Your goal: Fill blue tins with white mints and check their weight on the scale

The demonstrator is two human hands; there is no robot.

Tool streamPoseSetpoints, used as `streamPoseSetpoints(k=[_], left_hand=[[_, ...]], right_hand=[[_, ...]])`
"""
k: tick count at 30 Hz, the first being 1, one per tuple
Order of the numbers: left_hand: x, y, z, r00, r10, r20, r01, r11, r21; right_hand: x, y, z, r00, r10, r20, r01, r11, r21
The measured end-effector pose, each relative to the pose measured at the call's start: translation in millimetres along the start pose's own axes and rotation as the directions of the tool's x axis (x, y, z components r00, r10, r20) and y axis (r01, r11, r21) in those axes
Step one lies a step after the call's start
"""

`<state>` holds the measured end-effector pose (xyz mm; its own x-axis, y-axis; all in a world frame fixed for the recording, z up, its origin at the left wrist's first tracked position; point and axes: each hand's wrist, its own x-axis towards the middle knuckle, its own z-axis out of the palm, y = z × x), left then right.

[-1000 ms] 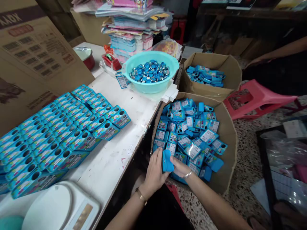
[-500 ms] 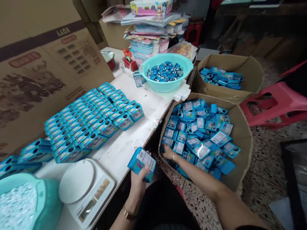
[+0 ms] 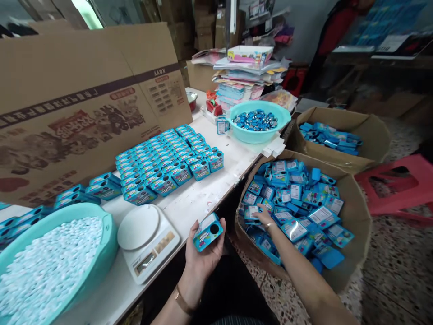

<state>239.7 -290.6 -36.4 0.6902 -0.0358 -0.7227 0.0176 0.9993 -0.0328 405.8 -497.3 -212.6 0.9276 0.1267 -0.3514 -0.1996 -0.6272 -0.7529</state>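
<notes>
My left hand [image 3: 202, 257] holds a small blue tin box [image 3: 208, 232] with a round hole in its face, just off the table's front edge. My right hand [image 3: 264, 216] reaches into a cardboard carton [image 3: 355, 203] full of the same blue tins and rests on them, fingers down among the pile; whether it grips one is hidden. Rows of blue tins [image 3: 169, 158] lie on the white table [image 3: 203, 198]. A white kitchen scale [image 3: 145, 237] stands left of my left hand.
A teal tub of small white pieces [image 3: 50, 266] sits at the near left. A teal bowl of blue and silver lids [image 3: 255, 121] stands at the table's far end. A second carton [image 3: 338, 135], a pink stool [image 3: 399, 185] and a big cardboard sheet [image 3: 84, 104] surround the spot.
My left hand carried one tin out of the carton toward the table and turned its holed face up. My right hand stayed in the carton. The view swung left, showing the white-piece tub.
</notes>
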Motion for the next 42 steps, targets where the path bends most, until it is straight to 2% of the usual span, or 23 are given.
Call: streamPoseSetpoints(k=[2,3,5,6,9,12,13,15,17,19,22,25,28,32,33,34,35,36,37,38,39,40,42], left_hand=[[-3.6,5.4,-5.8,0.996,-0.066,0.058,0.066,0.998,-0.003],[-5.1,6.6,-7.4,0.992,-0.098,0.077,0.099,0.995,-0.017],[-8.3,7.0,-8.3,0.985,-0.14,0.102,0.146,0.988,-0.054],[-10.5,7.0,-8.3,0.982,-0.152,0.113,0.16,0.985,-0.066],[-19.7,10.9,-10.5,0.974,-0.167,0.155,0.176,0.983,-0.047],[-31.2,23.8,-19.6,0.981,-0.098,0.166,0.09,0.994,0.055],[-35.4,29.2,-23.9,0.986,-0.043,0.159,0.027,0.995,0.1],[-44.7,39.7,-33.0,0.986,0.108,0.13,-0.131,0.974,0.183],[-54.9,49.1,-41.7,0.953,0.276,0.123,-0.298,0.926,0.231],[-65.2,58.3,-49.7,0.905,0.392,0.165,-0.423,0.871,0.249],[-78.3,76.0,-62.6,0.822,0.501,0.271,-0.56,0.797,0.225],[-89.9,99.4,-79.0,0.708,0.627,0.324,-0.697,0.694,0.18],[-108.4,123.6,-97.5,0.603,0.711,0.363,-0.793,0.582,0.179],[-150.7,148.3,-120.0,0.553,0.692,0.465,-0.832,0.486,0.266],[-162.9,153.0,-124.6,0.522,0.711,0.471,-0.853,0.418,0.313],[-174.8,157.6,-128.7,0.457,0.76,0.462,-0.878,0.303,0.369],[-186.2,162.1,-132.2,0.352,0.822,0.447,-0.888,0.142,0.438],[-196.8,167.0,-135.2,0.218,0.867,0.448,-0.858,-0.049,0.512],[-206.2,172.2,-137.7,0.077,0.877,0.474,-0.782,-0.242,0.575],[-214.6,178.1,-139.6,-0.031,0.846,0.532,-0.674,-0.411,0.614],[-221.9,184.6,-141.2,-0.066,0.781,0.62,-0.558,-0.545,0.626],[-228.2,191.7,-142.5,-0.034,0.701,0.712,-0.448,-0.648,0.617],[-238.6,207.7,-144.1,0.102,0.559,0.823,-0.263,-0.783,0.564]], right_hand=[[-23.8,-5.2,-36.0,0.999,0.012,0.034,-0.019,0.979,0.201],[-38.9,-10.7,-50.6,0.997,0.016,0.081,-0.047,0.919,0.39],[-71.1,-28.2,-67.8,0.981,-0.024,0.191,-0.117,0.714,0.69],[-86.2,-40.0,-69.7,0.966,-0.053,0.253,-0.168,0.616,0.77],[-119.5,-83.5,-53.9,0.913,-0.087,0.399,-0.324,0.44,0.837],[-136.9,-133.2,-21.4,0.896,-0.091,0.435,-0.38,0.351,0.856],[-141.4,-150.0,-9.2,0.896,-0.11,0.43,-0.369,0.355,0.859],[-151.3,-181.8,15.5,0.889,-0.188,0.417,-0.31,0.423,0.852],[-163.4,-209.8,40.0,0.858,-0.283,0.429,-0.234,0.529,0.816],[-176.8,-232.7,62.5,0.808,-0.351,0.473,-0.183,0.614,0.768],[-194.9,-259.8,89.9,0.699,-0.403,0.591,-0.184,0.698,0.693],[-208.6,-282.4,108.5,0.579,-0.412,0.703,-0.198,0.765,0.612],[-218.3,-302.9,121.7,0.5,-0.417,0.759,-0.159,0.817,0.554],[-222.8,-330.4,142.1,0.407,-0.435,0.803,-0.121,0.845,0.52],[-222.9,-337.5,148.8,0.385,-0.422,0.82,-0.149,0.849,0.507],[-223.2,-344.3,156.3,0.36,-0.399,0.843,-0.192,0.853,0.486],[-224.2,-350.6,164.5,0.331,-0.371,0.868,-0.243,0.855,0.458],[-226.2,-355.9,173.3,0.295,-0.342,0.892,-0.292,0.857,0.425],[-229.1,-360.3,182.6,0.249,-0.311,0.917,-0.328,0.864,0.382],[-232.7,-363.6,192.4,0.195,-0.282,0.939,-0.342,0.878,0.335],[-236.5,-366.3,202.6,0.138,-0.261,0.955,-0.33,0.897,0.293],[-239.6,-368.9,213.4,0.083,-0.254,0.964,-0.297,0.917,0.267],[-240.7,-376.6,236.7,-0.019,-0.256,0.967,-0.174,0.953,0.249]])
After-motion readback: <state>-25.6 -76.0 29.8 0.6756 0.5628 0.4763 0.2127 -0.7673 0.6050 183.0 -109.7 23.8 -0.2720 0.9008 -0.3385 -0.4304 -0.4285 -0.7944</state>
